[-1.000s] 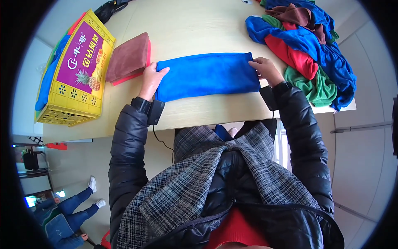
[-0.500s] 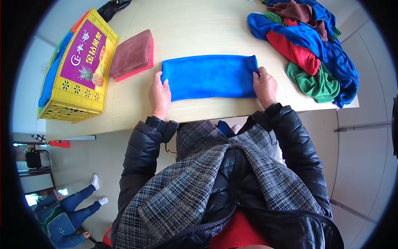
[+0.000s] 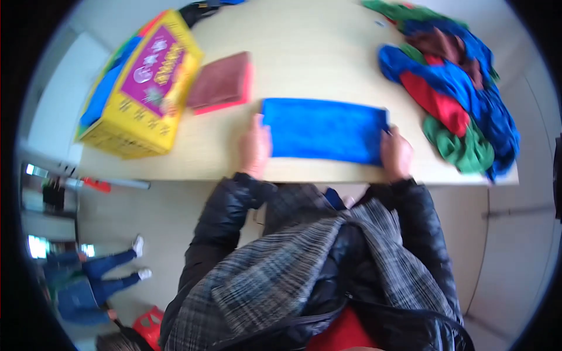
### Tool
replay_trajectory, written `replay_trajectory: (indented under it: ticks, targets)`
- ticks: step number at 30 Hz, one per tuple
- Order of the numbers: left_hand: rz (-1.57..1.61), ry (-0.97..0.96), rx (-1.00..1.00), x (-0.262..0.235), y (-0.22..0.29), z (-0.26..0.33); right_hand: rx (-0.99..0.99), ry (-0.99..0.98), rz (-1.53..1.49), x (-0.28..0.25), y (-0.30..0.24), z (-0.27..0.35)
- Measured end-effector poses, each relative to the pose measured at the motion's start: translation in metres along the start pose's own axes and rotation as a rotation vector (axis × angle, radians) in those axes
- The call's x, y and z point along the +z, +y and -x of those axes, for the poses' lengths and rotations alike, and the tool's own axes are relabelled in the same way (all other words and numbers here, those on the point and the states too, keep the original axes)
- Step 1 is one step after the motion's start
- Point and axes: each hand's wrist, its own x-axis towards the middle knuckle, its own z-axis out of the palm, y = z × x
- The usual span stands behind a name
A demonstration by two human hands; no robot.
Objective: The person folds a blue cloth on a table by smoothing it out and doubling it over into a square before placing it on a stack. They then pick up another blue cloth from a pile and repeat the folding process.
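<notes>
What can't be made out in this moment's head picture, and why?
Left hand and right hand at the flat folded blue cloth: exact contact blurred by motion, head view.
Yellow plastic crate: lower contents hidden by its side wall, head view.
Rectangular purple label: print blurred, head view.
Black item: cut off by the top edge, head view.

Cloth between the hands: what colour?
The cloth is bright blue, best seen in the head view.

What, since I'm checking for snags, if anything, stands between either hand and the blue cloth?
Nothing visible: the left hand and right hand touch opposite ends of the blue cloth. The brown cloth lies to the left, the cloth heap to the right.
</notes>
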Motion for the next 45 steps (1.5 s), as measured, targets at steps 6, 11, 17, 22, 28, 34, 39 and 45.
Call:
replay_trajectory:
  ticks: [6,11,17,22,28,34,39,45]
  targets:
    - [-0.007,-0.024,0.111,0.008,0.017,0.007,-0.111,0.108,0.019,0.002,0.045,0.017]
    - [-0.133,0.094,0.231,-0.022,0.026,0.02,-0.177,0.109,-0.118,0.001,0.031,0.004]
    - [-0.038,-0.034,0.631,-0.028,0.065,0.038,-0.672,-0.037,-0.182,-0.016,-0.074,0.039]
    - [-0.066,-0.176,0.812,-0.006,0.063,0.053,-0.8,-0.054,-0.066,-0.009,-0.079,0.046]
    - [-0.232,-0.152,0.87,-0.006,0.06,0.056,-0.853,-0.063,-0.031,-0.011,-0.048,0.054]
    - [-0.239,-0.051,0.915,0.001,0.062,0.063,-0.848,-0.054,0.01,-0.013,-0.028,0.053]
    - [-0.257,-0.018,0.94,0.01,0.073,0.064,-0.826,-0.156,0.065,-0.01,-0.005,0.043]
    - [-0.378,-0.039,0.941,0.03,0.095,0.068,-0.807,-0.067,0.029,-0.028,-0.017,0.048]
